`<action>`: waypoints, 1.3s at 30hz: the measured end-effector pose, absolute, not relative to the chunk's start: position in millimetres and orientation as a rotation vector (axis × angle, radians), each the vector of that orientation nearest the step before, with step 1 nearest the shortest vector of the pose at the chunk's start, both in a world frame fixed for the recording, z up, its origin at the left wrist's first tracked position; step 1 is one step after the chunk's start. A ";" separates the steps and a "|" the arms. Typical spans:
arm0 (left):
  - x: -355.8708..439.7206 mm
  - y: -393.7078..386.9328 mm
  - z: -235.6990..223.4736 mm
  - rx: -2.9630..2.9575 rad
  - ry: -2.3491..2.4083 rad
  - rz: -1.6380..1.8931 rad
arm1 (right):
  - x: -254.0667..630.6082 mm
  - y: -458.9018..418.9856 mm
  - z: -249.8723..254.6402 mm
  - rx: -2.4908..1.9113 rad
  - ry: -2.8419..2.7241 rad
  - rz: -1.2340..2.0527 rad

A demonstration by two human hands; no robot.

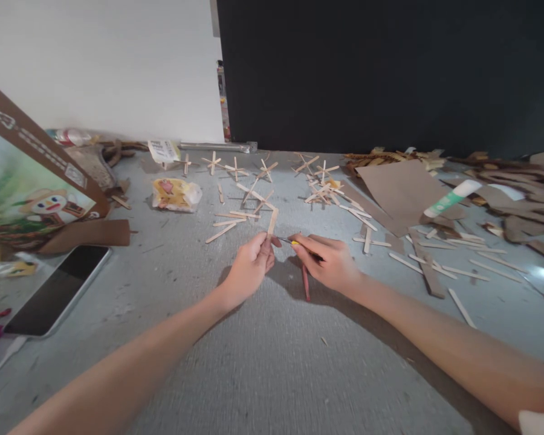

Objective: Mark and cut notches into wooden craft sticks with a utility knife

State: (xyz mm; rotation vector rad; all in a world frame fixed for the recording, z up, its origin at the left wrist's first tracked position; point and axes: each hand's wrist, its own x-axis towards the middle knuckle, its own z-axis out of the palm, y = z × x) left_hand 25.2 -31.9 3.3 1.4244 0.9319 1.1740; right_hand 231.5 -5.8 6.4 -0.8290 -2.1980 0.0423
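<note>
My left hand point(252, 261) is closed, pinching a flat wooden craft stick point(272, 222) that points up and away from me. My right hand point(329, 258) is closed around a slim tool point(294, 243) with a thin metal tip and a yellow part; the fingers hide most of it. That tip reaches left to the lower end of the craft stick, near my left fingertips. Whether it touches the wood I cannot tell. Beneath the right hand shows a narrow red rod point(305, 283), partly covered. Beyond both hands stand several crossed-stick stars point(236, 169), and loose sticks point(222, 232) lie nearby.
On the left lie a phone point(61, 293) with a cable and a printed carton point(40, 175). A small plastic packet point(176, 194) sits further back. To the right are brown cardboard point(396, 190), a green-and-white glue stick point(452, 198) and scattered sticks. A black panel point(381, 72) closes off the back.
</note>
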 end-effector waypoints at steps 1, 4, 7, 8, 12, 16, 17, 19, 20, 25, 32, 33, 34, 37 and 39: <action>25.2 -31.8 3.1 1.421 0.925 1.176 | 231.4 -6.0 6.0 -0.828 -2.194 0.049; 25.2 -31.5 2.2 1.414 0.915 1.180 | 232.0 -5.8 4.6 -0.822 -2.191 0.073; 25.2 -31.2 1.3 1.404 0.912 1.181 | 232.6 -5.2 3.5 -0.815 -2.186 0.113; 25.3 -31.1 1.1 1.403 0.914 1.183 | 232.6 -5.1 3.5 -0.813 -2.182 0.117; 25.2 -31.3 1.6 1.402 0.920 1.186 | 232.0 -5.2 4.7 -0.800 -2.174 0.097; 25.0 -32.0 3.2 1.402 0.921 1.180 | 232.0 -5.3 5.3 -0.808 -2.183 0.074; 25.0 -32.1 3.4 1.404 0.921 1.180 | 232.1 -5.2 5.0 -0.809 -2.187 0.070; 25.2 -32.2 3.5 1.406 0.918 1.179 | 232.5 -5.0 4.0 -0.807 -2.188 0.069; 25.2 -32.1 3.4 1.407 0.916 1.179 | 232.7 -4.9 3.5 -0.806 -2.189 0.073; 25.4 -31.7 2.9 1.421 0.925 1.180 | 232.8 -5.3 3.9 -0.823 -2.198 0.087; 25.6 -31.4 1.6 1.415 0.926 1.162 | 231.9 -6.6 7.0 -0.823 -2.203 0.078; 25.6 -31.5 1.7 1.414 0.924 1.162 | 231.9 -6.7 7.1 -0.827 -2.204 0.083; 25.6 -31.7 1.8 1.413 0.923 1.165 | 232.0 -6.6 7.0 -0.834 -2.205 0.085; 25.8 -31.9 2.5 1.414 0.924 1.174 | 232.5 -6.4 6.5 -0.846 -2.212 0.095; 26.1 -31.9 2.9 1.416 0.932 1.176 | 233.0 -6.2 5.8 -0.849 -2.216 0.102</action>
